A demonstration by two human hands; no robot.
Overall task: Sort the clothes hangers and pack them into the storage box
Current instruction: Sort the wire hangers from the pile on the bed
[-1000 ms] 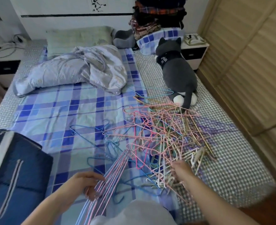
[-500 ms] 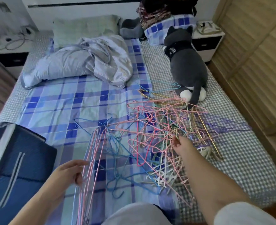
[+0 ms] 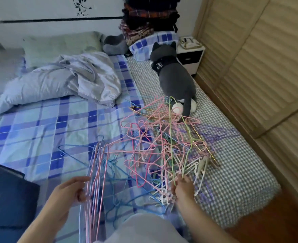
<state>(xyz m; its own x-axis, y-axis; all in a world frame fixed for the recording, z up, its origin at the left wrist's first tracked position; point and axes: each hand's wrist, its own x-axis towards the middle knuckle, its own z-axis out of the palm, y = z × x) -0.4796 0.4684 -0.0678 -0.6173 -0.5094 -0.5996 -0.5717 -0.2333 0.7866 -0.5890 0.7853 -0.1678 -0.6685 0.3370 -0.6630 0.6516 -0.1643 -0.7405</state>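
Tangled hangers (image 3: 164,146) sprawl across the bed (image 3: 39,130). At five o'clock, the right hand (image 3: 183,188) pinches a green hanger (image 3: 170,137) upright. At seven, the left hand (image 3: 69,192) grips a pink bundle (image 3: 97,176), storage box (image 3: 6,199) beside it.

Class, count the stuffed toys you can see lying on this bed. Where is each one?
2. A big grey stuffed cat lies on the checked sheet beyond the hanger pile. A smaller grey toy sits by the pillows at the headboard, partly hidden. Others may be covered.
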